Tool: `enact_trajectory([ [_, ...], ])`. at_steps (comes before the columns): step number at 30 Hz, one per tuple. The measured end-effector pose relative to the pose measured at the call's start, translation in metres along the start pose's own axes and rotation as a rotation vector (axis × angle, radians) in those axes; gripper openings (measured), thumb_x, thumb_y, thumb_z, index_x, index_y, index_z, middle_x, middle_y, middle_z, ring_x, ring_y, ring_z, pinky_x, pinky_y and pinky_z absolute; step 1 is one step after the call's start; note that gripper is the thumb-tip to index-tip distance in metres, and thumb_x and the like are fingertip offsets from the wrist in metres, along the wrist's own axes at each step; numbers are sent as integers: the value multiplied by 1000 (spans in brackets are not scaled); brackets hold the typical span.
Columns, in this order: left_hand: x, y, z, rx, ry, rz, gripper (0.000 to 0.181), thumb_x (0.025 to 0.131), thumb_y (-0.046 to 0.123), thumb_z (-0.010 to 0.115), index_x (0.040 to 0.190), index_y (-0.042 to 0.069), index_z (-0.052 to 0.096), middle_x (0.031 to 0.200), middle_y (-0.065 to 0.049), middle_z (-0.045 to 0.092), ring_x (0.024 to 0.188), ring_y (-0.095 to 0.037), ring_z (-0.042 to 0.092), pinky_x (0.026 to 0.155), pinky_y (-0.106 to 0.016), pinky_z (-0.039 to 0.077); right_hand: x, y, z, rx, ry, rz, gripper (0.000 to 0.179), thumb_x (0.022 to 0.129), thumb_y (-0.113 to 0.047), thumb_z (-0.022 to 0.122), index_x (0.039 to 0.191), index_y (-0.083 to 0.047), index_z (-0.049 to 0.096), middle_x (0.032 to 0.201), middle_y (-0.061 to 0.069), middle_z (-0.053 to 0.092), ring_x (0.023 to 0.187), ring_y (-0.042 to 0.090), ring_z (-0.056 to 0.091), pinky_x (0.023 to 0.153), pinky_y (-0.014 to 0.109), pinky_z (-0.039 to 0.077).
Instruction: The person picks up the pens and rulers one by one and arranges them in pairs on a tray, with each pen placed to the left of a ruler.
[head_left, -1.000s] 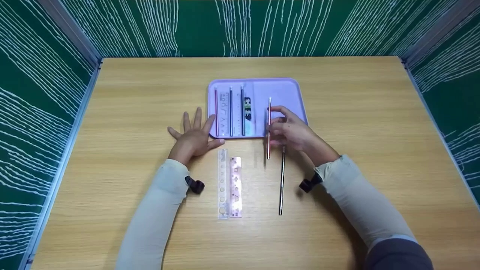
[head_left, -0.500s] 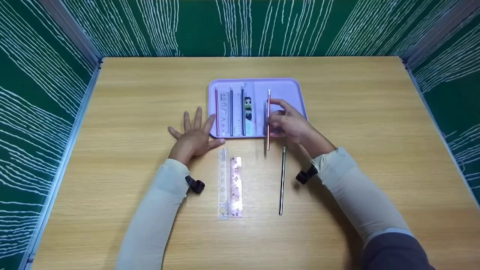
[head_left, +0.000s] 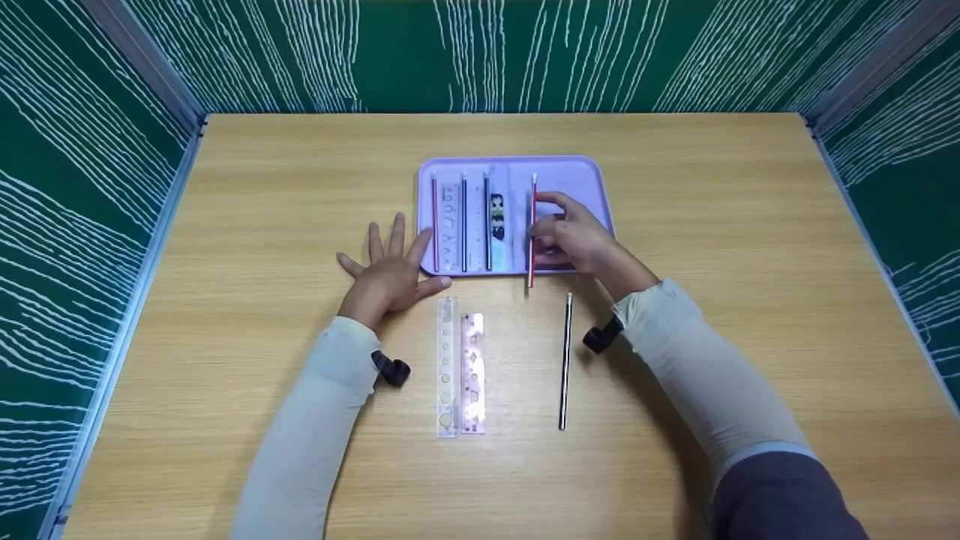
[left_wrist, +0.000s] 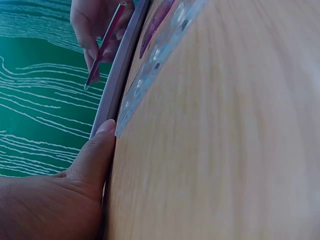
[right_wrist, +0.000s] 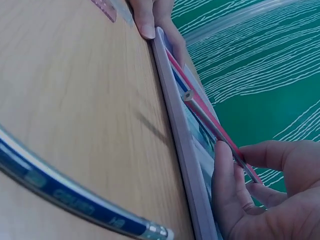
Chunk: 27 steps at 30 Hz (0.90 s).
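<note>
My right hand (head_left: 574, 236) pinches a red pencil (head_left: 532, 232) between thumb and fingers over the right part of the purple tray (head_left: 574, 169). In the right wrist view the pencil (right_wrist: 212, 120) hangs slanted above the tray's near rim. My left hand (head_left: 386, 281) lies with fingers spread at the tray's near left corner, its index finger and thumb at the rim. Inside the tray lie a red pencil (head_left: 435, 225), a clear ruler (head_left: 449, 217), two dark pencils, a second clear ruler (head_left: 475, 225) and a strip with cartoon figures (head_left: 497, 217).
In front of the tray, a clear stencil ruler (head_left: 445, 375) and a pink ruler (head_left: 472, 375) lie side by side on the wooden table (head_left: 285, 420). Right of them rests a dark pencil (head_left: 565, 360). Green walls with white lines (head_left: 405, 60) enclose the table's back and sides.
My right hand has carried the red pencil away from me and slightly left, further over the tray. The left hand has stayed in place.
</note>
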<state>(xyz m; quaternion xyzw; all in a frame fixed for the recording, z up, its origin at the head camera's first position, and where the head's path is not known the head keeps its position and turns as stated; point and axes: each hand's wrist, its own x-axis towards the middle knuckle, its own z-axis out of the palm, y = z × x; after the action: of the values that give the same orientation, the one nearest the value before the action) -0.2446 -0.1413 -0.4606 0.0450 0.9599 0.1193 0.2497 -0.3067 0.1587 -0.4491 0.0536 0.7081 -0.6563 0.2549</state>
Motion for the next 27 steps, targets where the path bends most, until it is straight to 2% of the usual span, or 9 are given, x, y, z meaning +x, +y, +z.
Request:
enact_trajectory([
  [4, 0, 0, 0, -1, 0, 0, 96, 90, 80, 46, 162, 45, -8, 167, -2, -34, 150, -44, -32, 99, -90, -13, 4, -3, 0, -17, 0, 10, 74, 94, -2, 65, 157, -27, 37, 117, 14, 59, 84, 21, 64, 67, 35, 63],
  [15, 2, 0, 1, -5, 10, -2, 96, 89, 81, 46, 162, 46, -7, 167, -3, -33, 150, -44, -32, 99, -90, -14, 17, -10, 3, -88, 41, 14, 71, 96, 0, 62, 158, -26, 38, 113, 10, 58, 87, 22, 65, 67, 34, 63],
  [22, 2, -1, 0, -1, -7, 1, 96, 90, 81, 45, 162, 45, -8, 167, -2, -34, 150, -44, -33, 99, -91, -13, 22, -14, 6, -113, 42, 15, 71, 96, 0, 64, 159, -22, 37, 106, 9, 59, 83, 19, 64, 61, 30, 62],
  [27, 1, -1, 0, -5, -15, -1, 96, 90, 81, 44, 162, 45, -9, 166, -1, -35, 150, -43, -34, 99, -90, -13, 26, -18, 7, -121, 64, 30, 72, 96, 2, 63, 159, -21, 36, 106, 11, 61, 80, 19, 64, 62, 31, 62],
])
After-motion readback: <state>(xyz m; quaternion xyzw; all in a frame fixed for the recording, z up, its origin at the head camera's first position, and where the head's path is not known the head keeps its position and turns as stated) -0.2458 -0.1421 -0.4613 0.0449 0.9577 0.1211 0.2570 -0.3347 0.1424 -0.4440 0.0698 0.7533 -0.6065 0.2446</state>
